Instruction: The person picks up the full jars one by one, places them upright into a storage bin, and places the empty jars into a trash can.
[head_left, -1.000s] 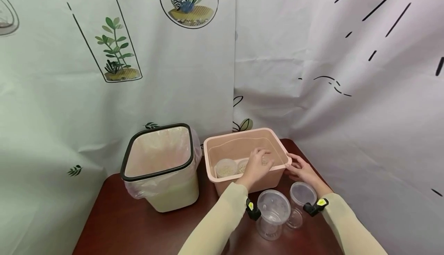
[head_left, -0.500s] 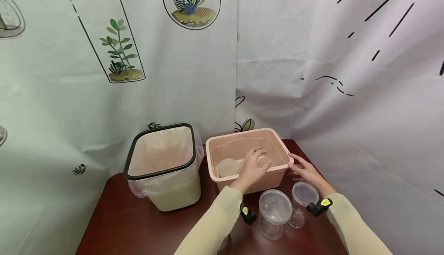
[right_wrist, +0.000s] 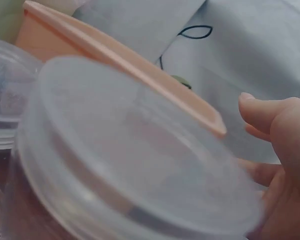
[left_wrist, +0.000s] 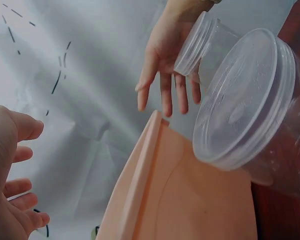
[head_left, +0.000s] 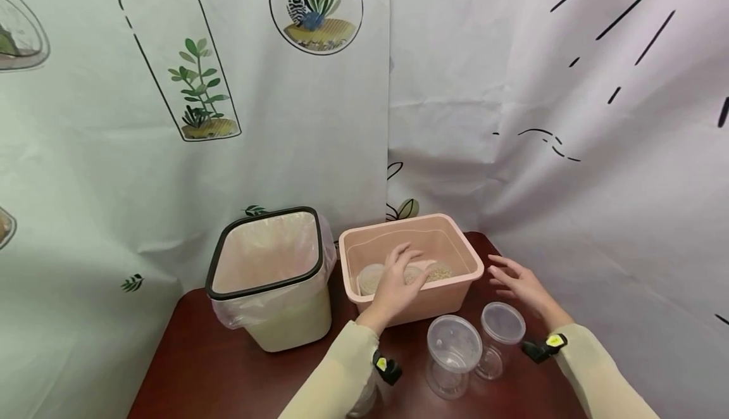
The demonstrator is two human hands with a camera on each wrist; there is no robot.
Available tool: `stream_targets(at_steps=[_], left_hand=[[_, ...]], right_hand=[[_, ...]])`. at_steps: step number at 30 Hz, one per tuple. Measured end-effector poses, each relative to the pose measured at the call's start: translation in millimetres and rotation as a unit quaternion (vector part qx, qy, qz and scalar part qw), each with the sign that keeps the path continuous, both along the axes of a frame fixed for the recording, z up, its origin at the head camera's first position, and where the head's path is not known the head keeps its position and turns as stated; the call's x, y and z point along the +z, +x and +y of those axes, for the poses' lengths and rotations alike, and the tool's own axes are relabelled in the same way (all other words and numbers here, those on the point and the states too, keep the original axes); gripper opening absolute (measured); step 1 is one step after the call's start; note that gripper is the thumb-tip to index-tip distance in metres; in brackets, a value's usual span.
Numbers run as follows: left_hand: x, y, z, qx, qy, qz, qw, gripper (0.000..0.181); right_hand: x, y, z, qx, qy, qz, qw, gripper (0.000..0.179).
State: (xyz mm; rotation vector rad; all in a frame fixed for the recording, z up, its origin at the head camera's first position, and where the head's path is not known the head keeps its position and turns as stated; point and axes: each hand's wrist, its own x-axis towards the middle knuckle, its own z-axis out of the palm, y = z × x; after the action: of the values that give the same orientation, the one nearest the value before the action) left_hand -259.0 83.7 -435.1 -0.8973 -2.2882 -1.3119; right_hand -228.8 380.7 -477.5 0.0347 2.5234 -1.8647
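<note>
My left hand (head_left: 395, 286) hovers over the front of a pink bin (head_left: 411, 308), fingers loosely bent and holding nothing. Inside the bin stand clear round tubs; a left one (head_left: 370, 278) and a right one (head_left: 440, 272) show pale grains, and my hand partly covers those between. My right hand (head_left: 521, 285) is in the air just off the bin's right corner, fingers spread and grasping nothing. Below it on the table are a large clear lidded jar (head_left: 454, 350) and a smaller lidded jar (head_left: 502, 325). The smaller jar's lid (right_wrist: 145, 140) fills much of the right wrist view.
To the left stands a trash can (head_left: 285, 318) with a black rim and a plastic liner. Another clear container (head_left: 364, 400) is partly hidden under the left forearm. A printed cloth (head_left: 444, 90) hangs behind the dark red table (head_left: 228, 368).
My right hand has let go of the bin's right corner and moved right. The left hand has drawn back leftward from the right tub, which now shows more fully.
</note>
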Motion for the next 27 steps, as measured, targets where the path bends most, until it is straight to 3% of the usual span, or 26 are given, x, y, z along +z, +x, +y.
stream_targets(at_steps=[3,8,11,15,21,27], left_hand=[[0.3,2.5,-11.1,-0.002,0.003,0.002,1.0000,0.034],[0.2,3.1,-29.1,0.014,0.007,0.035,0.9993,0.037],[-0.3,4.3,-41.0,0.029,0.011,0.051,0.9982,0.038],[1.5,7.6,-56.4,0.035,0.008,0.067,0.9971,0.040],[2.4,13.4,-78.9,0.047,-0.013,0.102,0.9936,0.046],[-0.2,23.4,-105.1,0.070,-0.036,0.158,0.9843,0.054]], right_hand=[[4.6,4.6,3,-0.008,0.012,0.018,0.9997,0.061],[10.3,10.8,2,-0.035,0.058,0.077,0.9948,0.052],[13.5,15.9,-1,-0.053,0.131,0.115,0.9832,0.047],[20.3,24.5,-4,-0.070,0.206,0.130,0.9673,0.044],[30.2,35.7,-10,-0.056,0.220,0.140,0.9637,0.045],[36.2,46.6,-18,-0.092,0.222,0.211,0.9475,0.038]])
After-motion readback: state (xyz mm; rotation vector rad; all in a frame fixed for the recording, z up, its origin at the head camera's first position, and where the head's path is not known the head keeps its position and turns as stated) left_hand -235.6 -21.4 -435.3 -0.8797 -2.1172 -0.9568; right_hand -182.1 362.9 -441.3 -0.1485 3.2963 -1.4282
